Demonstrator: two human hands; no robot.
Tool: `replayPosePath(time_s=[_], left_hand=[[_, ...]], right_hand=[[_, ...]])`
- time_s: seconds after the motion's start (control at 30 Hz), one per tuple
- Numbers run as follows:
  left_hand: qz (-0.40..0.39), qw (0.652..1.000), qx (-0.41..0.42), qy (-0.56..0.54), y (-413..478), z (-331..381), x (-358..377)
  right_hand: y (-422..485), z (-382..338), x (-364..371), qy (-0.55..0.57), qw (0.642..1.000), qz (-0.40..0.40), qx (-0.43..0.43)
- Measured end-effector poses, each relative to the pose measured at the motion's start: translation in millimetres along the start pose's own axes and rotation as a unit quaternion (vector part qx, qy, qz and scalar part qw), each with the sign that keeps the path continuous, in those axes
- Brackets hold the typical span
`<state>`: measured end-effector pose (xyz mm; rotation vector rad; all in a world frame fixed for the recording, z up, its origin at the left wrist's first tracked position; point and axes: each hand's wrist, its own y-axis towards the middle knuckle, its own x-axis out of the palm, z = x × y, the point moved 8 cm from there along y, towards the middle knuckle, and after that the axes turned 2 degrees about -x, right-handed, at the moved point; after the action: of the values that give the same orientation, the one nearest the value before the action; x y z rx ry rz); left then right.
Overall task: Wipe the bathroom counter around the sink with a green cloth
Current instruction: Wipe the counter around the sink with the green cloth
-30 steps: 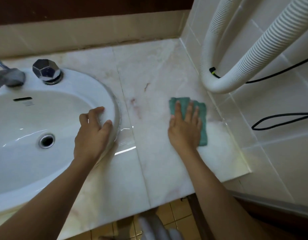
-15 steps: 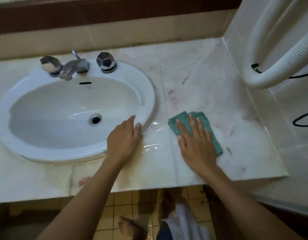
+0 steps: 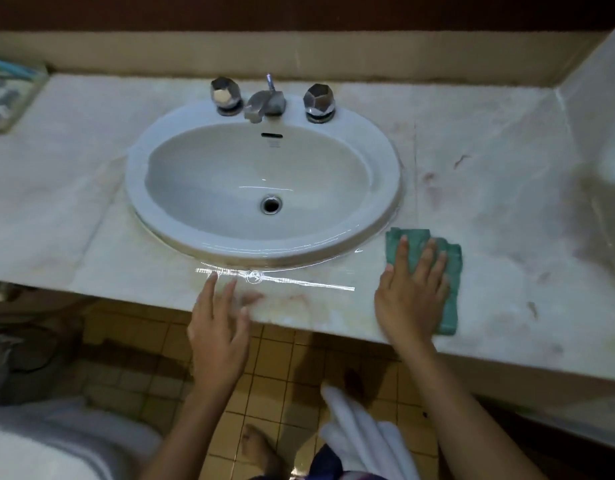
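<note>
Head view, nearest first: a bare foot (image 3: 255, 445) and a fold of white fabric (image 3: 361, 431) show over the tan tiled floor (image 3: 281, 358). What the fabric belongs to cannot be told, and a pale bulk in the lower left corner is too blurred to name.

Above them the left hand (image 3: 217, 327) hangs at the front lip of the counter (image 3: 506, 202), fingers straight and spread, holding nothing. Blur smears its fingertips, so whether they touch the stone is unclear. It seems placed to steady the body, out of the wiping path.

The right hand (image 3: 411, 296) lies flat, fingers straight and a little apart, pressing the green cloth (image 3: 453, 271) onto the counter just right of the sink (image 3: 264, 252), near the front edge. A flat palm spreads pressure over the folded cloth, which suits a sweeping stroke. The hand covers much of the cloth, so its folds and full outline are hidden.

A bright, wet-looking streak of glare (image 3: 299, 280) runs in front of the basin rim. Reddish marks (image 3: 430, 178) lie farther back on the stone, right of the basin and apart from the cloth.

At the rear stand the tap (image 3: 264, 103) and two faceted knobs (image 3: 319, 98). A tray (image 3: 8, 95) at the far left is cut off by the frame, its contents indistinct.
</note>
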<state>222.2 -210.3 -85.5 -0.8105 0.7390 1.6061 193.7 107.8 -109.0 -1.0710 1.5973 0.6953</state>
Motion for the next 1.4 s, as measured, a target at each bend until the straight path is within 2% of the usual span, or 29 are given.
replayPosePath(time_s=[0.17,0.33,0.43,0.57,0.7,0.77,0.9,1.0,1.2,1.3,1.4], left_hand=[[0.065,0.991,-0.113,0.024,0,-86,-47],[0.04,0.981,-0.17,0.087,36,-156,-86],[0.008,0.98,-0.161,0.119,61,-188,-104],[-0.032,0.979,-0.119,0.164,76,-216,-115],[-0.048,0.983,-0.084,0.155,75,-233,-124],[-0.046,0.984,-0.094,0.147,73,-245,-133],[-0.042,0.981,-0.109,0.157,83,-271,-156],[-0.051,0.976,-0.101,0.184,100,-282,-171],[-0.097,0.968,-0.085,0.216,114,-290,-170],[-0.123,0.965,-0.08,0.218,120,-293,-175],[-0.147,0.969,-0.071,0.186,121,-294,-181]], right_hand=[[-57,-66,27,0.009,0.999,-0.035,-0.035],[-91,-131,47,0.02,0.999,-0.045,0.002],[-116,-182,60,0.033,0.998,-0.061,-0.005],[-156,-243,78,0.025,0.983,-0.082,-0.163],[-154,-233,76,0.005,0.961,-0.097,-0.258],[-149,-221,72,-0.004,0.961,-0.087,-0.261],[-146,-241,83,-0.03,0.978,-0.062,-0.195],[-155,-292,97,-0.035,0.975,-0.047,-0.213],[-148,-404,133,-0.028,0.966,-0.073,-0.245],[-160,-452,148,-0.051,0.924,-0.104,-0.363],[-168,-450,146,-0.069,0.87,-0.134,-0.47]])
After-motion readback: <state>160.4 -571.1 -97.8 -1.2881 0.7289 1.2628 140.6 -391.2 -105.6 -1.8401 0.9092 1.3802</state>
